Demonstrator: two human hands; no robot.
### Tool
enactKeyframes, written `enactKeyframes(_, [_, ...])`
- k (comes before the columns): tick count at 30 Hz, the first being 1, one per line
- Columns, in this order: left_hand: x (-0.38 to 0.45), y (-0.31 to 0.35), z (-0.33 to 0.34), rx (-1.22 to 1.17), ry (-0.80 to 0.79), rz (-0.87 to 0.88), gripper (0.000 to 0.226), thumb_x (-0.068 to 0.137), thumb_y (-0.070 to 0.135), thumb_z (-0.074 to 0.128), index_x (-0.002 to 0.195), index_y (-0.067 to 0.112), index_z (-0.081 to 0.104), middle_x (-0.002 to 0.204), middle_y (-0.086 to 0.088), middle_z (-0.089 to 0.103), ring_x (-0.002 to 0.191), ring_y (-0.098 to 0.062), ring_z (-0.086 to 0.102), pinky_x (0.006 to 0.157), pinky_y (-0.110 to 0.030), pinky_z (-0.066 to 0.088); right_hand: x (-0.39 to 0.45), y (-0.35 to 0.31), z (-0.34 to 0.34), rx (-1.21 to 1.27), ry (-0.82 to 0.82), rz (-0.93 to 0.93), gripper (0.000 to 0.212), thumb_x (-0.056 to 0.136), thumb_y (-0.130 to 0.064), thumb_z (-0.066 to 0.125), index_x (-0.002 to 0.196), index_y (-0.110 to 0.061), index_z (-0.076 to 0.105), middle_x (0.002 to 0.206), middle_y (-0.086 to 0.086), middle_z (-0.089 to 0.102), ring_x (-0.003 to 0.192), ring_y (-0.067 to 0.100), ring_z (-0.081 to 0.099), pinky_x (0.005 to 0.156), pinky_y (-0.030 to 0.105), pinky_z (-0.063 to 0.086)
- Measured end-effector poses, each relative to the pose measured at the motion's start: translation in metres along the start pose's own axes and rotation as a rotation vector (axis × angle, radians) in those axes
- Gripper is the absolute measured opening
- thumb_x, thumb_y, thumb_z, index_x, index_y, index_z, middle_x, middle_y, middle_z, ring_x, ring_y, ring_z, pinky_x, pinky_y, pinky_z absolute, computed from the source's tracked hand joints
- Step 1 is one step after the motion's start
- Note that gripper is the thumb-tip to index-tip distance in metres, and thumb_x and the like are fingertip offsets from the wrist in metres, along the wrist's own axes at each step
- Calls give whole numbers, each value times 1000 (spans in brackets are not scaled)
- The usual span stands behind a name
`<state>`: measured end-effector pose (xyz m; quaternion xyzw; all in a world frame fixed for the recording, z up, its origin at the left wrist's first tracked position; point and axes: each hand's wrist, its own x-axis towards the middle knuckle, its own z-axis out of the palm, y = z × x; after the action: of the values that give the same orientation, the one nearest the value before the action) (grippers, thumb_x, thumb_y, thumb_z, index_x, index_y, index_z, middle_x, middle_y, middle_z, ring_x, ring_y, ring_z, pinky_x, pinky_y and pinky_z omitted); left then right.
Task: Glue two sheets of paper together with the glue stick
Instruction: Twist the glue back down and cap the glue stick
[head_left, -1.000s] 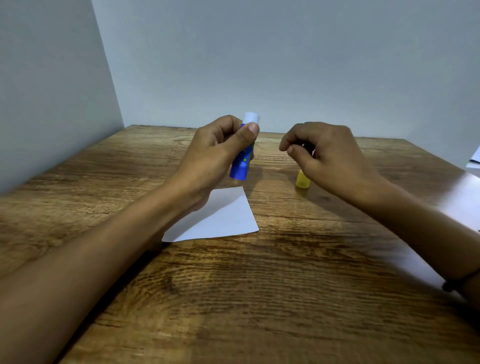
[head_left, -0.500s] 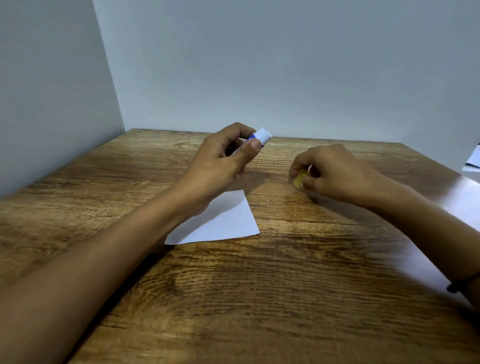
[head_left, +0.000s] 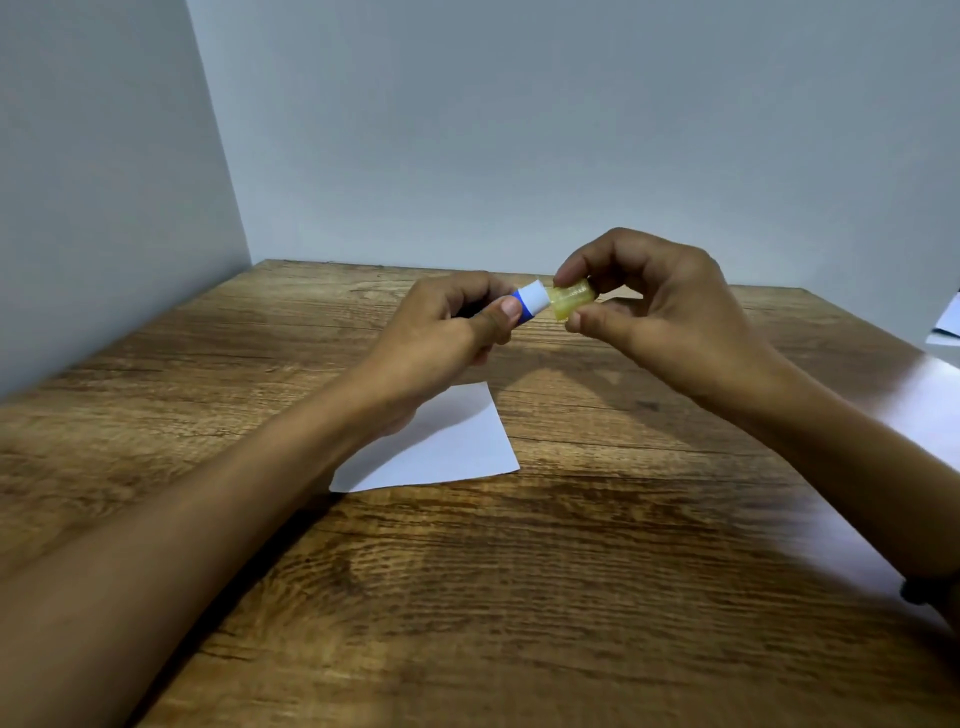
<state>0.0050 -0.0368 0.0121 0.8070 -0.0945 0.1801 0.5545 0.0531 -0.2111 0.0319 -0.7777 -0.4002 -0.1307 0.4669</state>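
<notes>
My left hand grips a blue glue stick, tilted so its white tip points right. My right hand pinches the translucent yellow cap between thumb and fingers, its mouth right at the white tip. Both are held above the wooden table. A white sheet of paper lies flat on the table under my left wrist, partly hidden by my forearm. Whether it is one sheet or two stacked cannot be told.
Grey walls close the table at the left and back. A bright white patch, perhaps paper, lies along the table's right edge. More white paper shows beyond the table at far right.
My right hand picked the yellow cap up off the table and raised it to the glue stick's tip. My left hand tilted the stick from upright towards the right.
</notes>
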Motion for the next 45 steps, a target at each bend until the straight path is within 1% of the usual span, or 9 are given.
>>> enactKeyframes(4, [-2, 2, 1, 5, -47, -44, 19, 92, 17, 49, 84, 13, 65, 67, 0, 52, 54, -5, 42, 50, -11, 35, -1, -2, 2, -21, 7, -69, 27, 77, -1, 66, 88, -26, 63, 90, 2, 65, 85, 18, 63, 77, 37, 56])
enactKeyframes(10, [-5, 1, 0, 28, -109, -55, 22, 92, 17, 49, 87, 10, 68, 77, -13, 53, 73, -21, 44, 68, -30, 36, -4, -4, 8, -160, -39, -168, 22, 76, -2, 67, 94, -15, 65, 90, -5, 63, 87, 11, 61, 75, 32, 55])
enactKeyframes(15, [-6, -3, -1, 118, -152, -16, 22, 92, 20, 49, 84, 14, 69, 64, 2, 52, 58, -8, 42, 56, -17, 34, -5, -3, 7, -176, -46, -116, 24, 74, -5, 71, 94, -18, 67, 83, -11, 63, 77, 10, 62, 71, 33, 56])
enactKeyframes(20, [-8, -4, 3, 125, -114, 20, 19, 81, 33, 52, 78, 23, 68, 63, 0, 50, 61, -13, 43, 60, -26, 34, -5, -3, 8, -102, -45, -49, 12, 81, -13, 67, 93, -13, 66, 74, 1, 66, 59, 7, 59, 54, 19, 53])
enactKeyframes(25, [-8, -5, 6, 126, -74, 68, 28, 79, 40, 51, 86, 20, 69, 83, -21, 64, 73, -32, 53, 71, -46, 47, -5, -3, 11, -39, -24, 22, 11, 86, -20, 61, 90, -9, 62, 61, -2, 60, 45, 6, 55, 45, 21, 47])
enactKeyframes(30, [-8, -2, 10, 63, -8, 123, 22, 78, 39, 57, 90, 28, 70, 92, -16, 65, 83, -29, 57, 76, -43, 46, -6, -3, 17, 3, 83, 8, 11, 86, -26, 61, 94, -18, 62, 70, 0, 60, 60, 22, 56, 54, 28, 47])
enactKeyframes(33, [-7, 0, 9, 57, 38, 162, 17, 71, 45, 62, 83, 39, 71, 94, -18, 63, 88, -33, 58, 78, -50, 48, -7, -5, 18, -80, 131, -43, 17, 85, -28, 61, 100, -18, 62, 82, -2, 62, 70, 16, 57, 59, 17, 44])
enactKeyframes(38, [-6, -5, 12, 82, 30, 149, 13, 73, 27, 65, 82, 30, 72, 88, -13, 65, 90, -38, 61, 85, -57, 49, -8, -6, 23, -203, 166, -118, 25, 82, -21, 63, 106, -14, 60, 86, 0, 62, 72, 10, 56, 64, 13, 45])
enactKeyframes(45, [-4, -9, 11, 184, 9, 108, 11, 80, 17, 66, 89, 24, 71, 92, -8, 68, 91, -31, 63, 82, -55, 51, -8, -3, 25, -271, 132, -130, 24, 81, -20, 62, 104, -13, 59, 87, 3, 65, 76, 12, 59, 67, 26, 50])
